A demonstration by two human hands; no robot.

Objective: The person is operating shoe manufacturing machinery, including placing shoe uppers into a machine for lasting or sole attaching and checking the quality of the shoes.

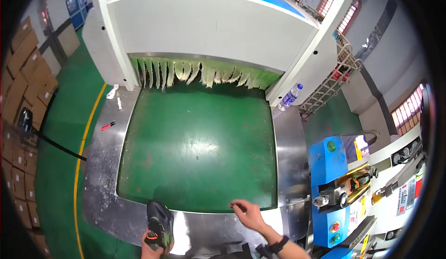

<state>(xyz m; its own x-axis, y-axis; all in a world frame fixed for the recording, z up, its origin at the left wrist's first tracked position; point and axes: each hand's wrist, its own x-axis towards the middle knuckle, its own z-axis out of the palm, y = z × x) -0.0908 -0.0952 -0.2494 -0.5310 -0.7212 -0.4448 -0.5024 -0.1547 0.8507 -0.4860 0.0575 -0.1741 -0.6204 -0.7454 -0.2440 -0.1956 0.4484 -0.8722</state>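
Note:
My left hand (151,249) is closed around a dark shoe (160,222) with green and orange marks, its toe pointing away from me. The shoe hangs over the near metal edge, close to the green conveyor belt (200,142). My right hand (250,216), with a dark band on the wrist, hovers above the near right end of the belt. Its fingers are loosely bent and apart, and nothing shows in them.
A white machine housing (209,26) stands over the belt's far end, with a frayed fringe curtain (200,73). Red-handled snips (108,126) lie on the left metal ledge. A water bottle (290,97) stands right. A blue machine (327,166) is at right; cardboard boxes (28,68) line the left.

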